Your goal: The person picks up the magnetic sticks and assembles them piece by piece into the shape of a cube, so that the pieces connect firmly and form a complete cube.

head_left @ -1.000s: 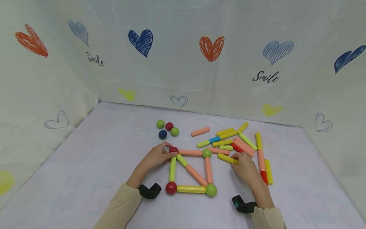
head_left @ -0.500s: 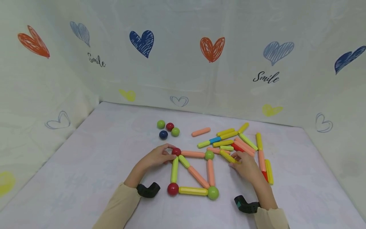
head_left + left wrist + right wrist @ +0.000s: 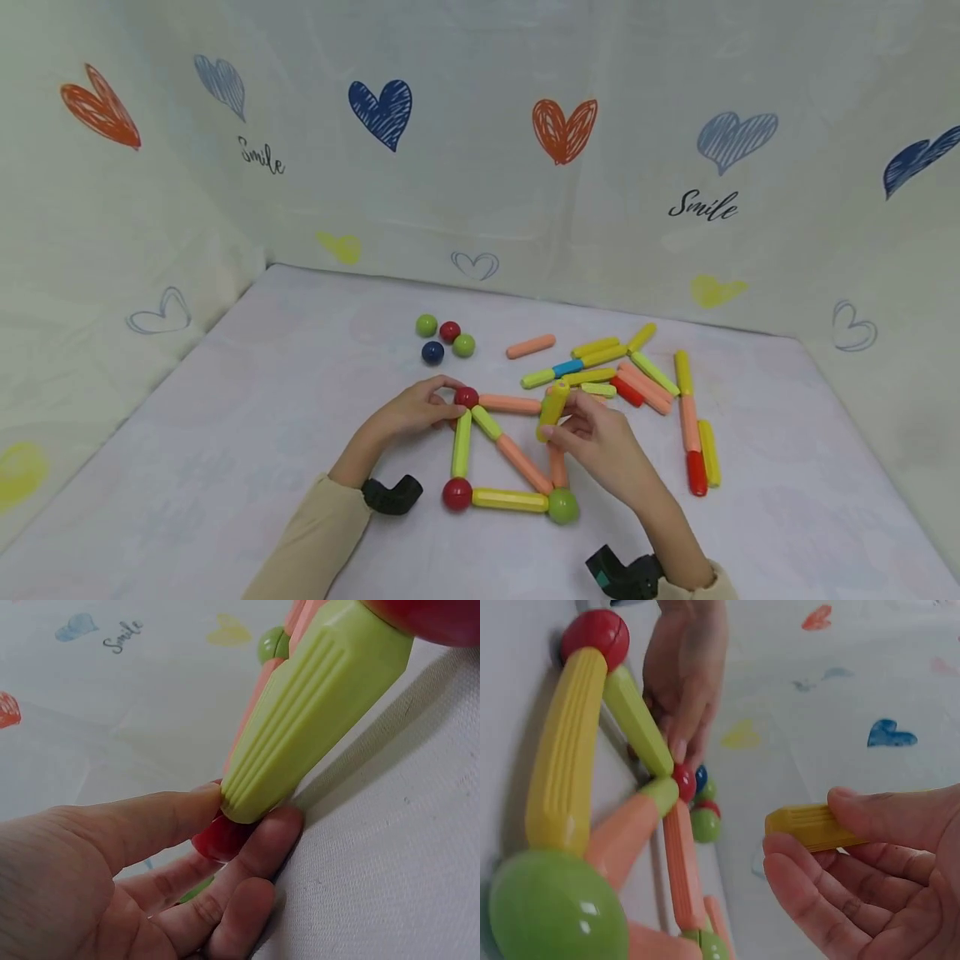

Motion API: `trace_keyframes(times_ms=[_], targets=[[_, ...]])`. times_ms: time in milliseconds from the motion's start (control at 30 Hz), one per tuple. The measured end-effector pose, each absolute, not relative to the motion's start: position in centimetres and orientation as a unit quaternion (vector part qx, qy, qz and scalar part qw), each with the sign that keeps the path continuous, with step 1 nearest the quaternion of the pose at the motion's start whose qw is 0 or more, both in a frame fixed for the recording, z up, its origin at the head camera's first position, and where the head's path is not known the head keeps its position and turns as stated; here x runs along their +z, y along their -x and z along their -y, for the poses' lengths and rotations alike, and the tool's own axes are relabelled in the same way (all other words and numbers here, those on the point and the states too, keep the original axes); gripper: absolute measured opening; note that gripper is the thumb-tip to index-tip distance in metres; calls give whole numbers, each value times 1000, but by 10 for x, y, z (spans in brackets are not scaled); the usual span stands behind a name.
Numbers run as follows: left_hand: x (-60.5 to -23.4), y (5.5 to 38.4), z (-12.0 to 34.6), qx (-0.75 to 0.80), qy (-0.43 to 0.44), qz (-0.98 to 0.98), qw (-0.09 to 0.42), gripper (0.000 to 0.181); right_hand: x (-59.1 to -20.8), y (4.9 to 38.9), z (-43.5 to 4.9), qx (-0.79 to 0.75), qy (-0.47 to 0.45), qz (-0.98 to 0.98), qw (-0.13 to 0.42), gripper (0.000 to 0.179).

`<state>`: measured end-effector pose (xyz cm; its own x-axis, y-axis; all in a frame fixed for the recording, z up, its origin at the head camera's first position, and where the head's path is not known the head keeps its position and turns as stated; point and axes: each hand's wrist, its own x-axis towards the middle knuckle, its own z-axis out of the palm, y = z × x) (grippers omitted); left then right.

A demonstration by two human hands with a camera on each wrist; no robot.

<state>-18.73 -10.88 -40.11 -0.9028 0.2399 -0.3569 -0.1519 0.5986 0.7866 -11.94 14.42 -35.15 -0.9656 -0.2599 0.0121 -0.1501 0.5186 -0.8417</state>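
Observation:
A frame of rods and balls lies on the table, a square with one diagonal. At its far left corner my left hand [image 3: 414, 414] pinches the red ball [image 3: 467, 398] between thumb and fingers. From that ball a lime green rod [image 3: 315, 712] runs to the near red ball [image 3: 457, 494]. My right hand [image 3: 600, 442] holds a yellow rod [image 3: 553, 410], tilted, above the far right corner. That rod hides the green ball there in the head view; the right wrist view shows part of a green ball [image 3: 714, 946]. A yellow rod [image 3: 510, 500] joins the near red ball to a green ball [image 3: 563, 506].
Several loose balls, among them a dark blue ball [image 3: 432, 353], lie behind the frame. Loose rods are scattered to the right, including a salmon rod [image 3: 531, 347] and a red rod [image 3: 697, 473]. A white patterned cloth [image 3: 480, 192] stands behind the table.
My right hand has lifted the yellow rod from beside the loose rods and carried it left, over the frame's far right corner. The frame has shifted slightly right; my left hand keeps its hold.

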Motion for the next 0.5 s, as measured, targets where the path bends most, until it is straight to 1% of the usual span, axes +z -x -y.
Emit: trace_keyframes(times_ms=[167, 267, 400, 500], targets=[[-400, 188, 108, 442, -21, -868, 223, 40, -355, 106, -115, -490, 171, -851, 86, 28], [-400, 187, 108, 442, -20, -869, 221, 40, -361, 100, -99, -489, 184, -846, 107, 28], [-400, 187, 108, 440, -23, -871, 217, 40, -371, 95, -83, -487, 191, -844, 117, 29], [-399, 186, 108, 440, -24, -872, 214, 40, -378, 91, -75, -482, 200, -846, 112, 31]])
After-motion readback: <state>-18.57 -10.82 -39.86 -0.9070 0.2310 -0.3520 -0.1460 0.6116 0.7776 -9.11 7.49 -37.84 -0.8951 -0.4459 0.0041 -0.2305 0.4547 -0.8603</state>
